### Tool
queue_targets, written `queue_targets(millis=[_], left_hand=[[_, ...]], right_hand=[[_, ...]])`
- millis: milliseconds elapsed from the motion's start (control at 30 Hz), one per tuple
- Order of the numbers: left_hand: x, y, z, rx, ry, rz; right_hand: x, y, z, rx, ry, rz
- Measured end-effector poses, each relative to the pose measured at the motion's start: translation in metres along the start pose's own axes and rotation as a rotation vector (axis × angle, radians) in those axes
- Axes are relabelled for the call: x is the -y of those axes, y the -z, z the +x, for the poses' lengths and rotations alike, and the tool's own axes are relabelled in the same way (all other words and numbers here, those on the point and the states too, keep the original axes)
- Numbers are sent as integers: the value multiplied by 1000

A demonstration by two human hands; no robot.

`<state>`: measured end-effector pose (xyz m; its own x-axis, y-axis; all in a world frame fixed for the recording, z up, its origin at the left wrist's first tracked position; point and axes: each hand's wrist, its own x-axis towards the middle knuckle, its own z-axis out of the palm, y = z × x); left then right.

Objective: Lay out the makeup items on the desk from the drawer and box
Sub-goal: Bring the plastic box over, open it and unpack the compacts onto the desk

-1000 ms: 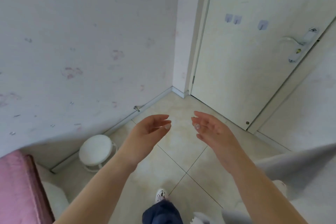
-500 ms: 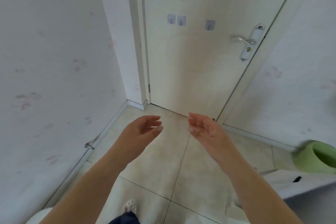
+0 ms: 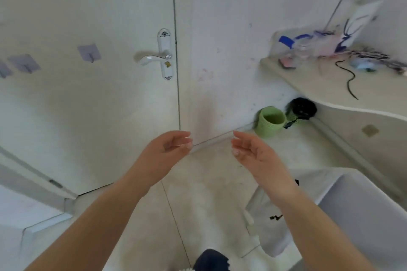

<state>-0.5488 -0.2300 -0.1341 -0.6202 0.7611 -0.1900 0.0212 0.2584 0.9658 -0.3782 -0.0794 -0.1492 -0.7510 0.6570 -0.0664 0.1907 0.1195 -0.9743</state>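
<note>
My left hand [image 3: 167, 149] and my right hand [image 3: 255, 152] are held out in front of me over the floor, palms facing each other, fingers loosely curved and holding nothing. The white desk [image 3: 330, 86] is at the upper right. Blurred items lie along its back: a clear bottle with a blue cap [image 3: 286, 44], pink things and a black cable [image 3: 348, 79]. No drawer or box can be made out.
A white door with a lever handle [image 3: 154, 58] fills the left. A green bin [image 3: 269, 121] and a black object [image 3: 301, 109] stand on the floor by the desk. A white piece of furniture [image 3: 352, 204] is at the lower right.
The view has swung to the right: the door slid left and the desk with its items came into view. Both hands stay held out, with nothing in them.
</note>
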Motion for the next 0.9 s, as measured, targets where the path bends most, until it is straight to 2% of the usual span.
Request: queue_targets(millis=[133, 267, 433, 667, 900], left_hand=[[-21, -33, 68, 219, -21, 34], [-41, -69, 142, 338, -53, 46], [-64, -129, 232, 401, -59, 64], [-105, -206, 345, 444, -23, 37], [-121, -268, 431, 497, 104, 35]], right_hand=[[-2, 33, 27, -173, -39, -14], [-13, 74, 70, -307, -64, 6], [-32, 143, 134, -407, -82, -1], [-49, 250, 222, -443, -146, 13], [-73, 308, 288, -485, -199, 58]])
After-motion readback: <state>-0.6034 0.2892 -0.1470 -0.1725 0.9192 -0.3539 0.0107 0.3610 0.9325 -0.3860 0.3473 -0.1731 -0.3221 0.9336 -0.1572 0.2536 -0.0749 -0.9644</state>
